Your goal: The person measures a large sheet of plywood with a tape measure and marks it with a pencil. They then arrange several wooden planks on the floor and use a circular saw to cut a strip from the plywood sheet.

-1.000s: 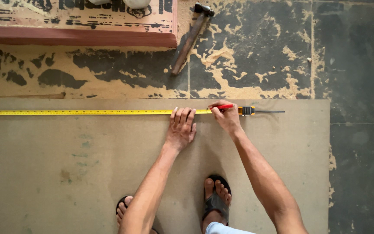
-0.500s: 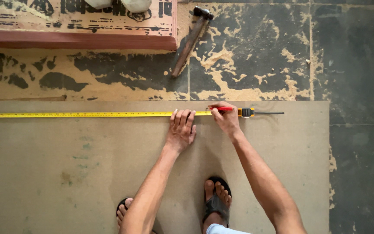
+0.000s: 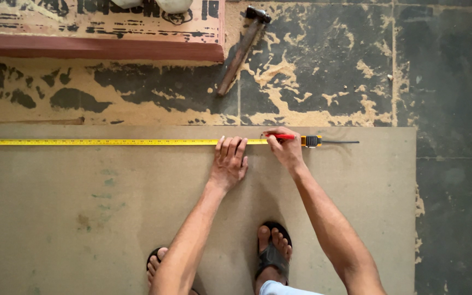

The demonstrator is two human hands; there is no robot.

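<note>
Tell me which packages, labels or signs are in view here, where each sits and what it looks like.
Printed cardboard sheet: top left, flat on the floor above a reddish plank; tan with worn black print.
Tape measure: yellow blade with fine dark markings, stretched along the brown board's far edge, under the left hand and right hand.
No screens visible.

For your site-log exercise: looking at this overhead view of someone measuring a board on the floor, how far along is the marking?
Done: the yellow tape measure lies stretched along the board near its far edge. In hand: the left hand presses the tape flat while the right hand holds a red pencil at the tape. Left: no drawn line or cut shows; the hammer lies untouched on the floor.
</note>
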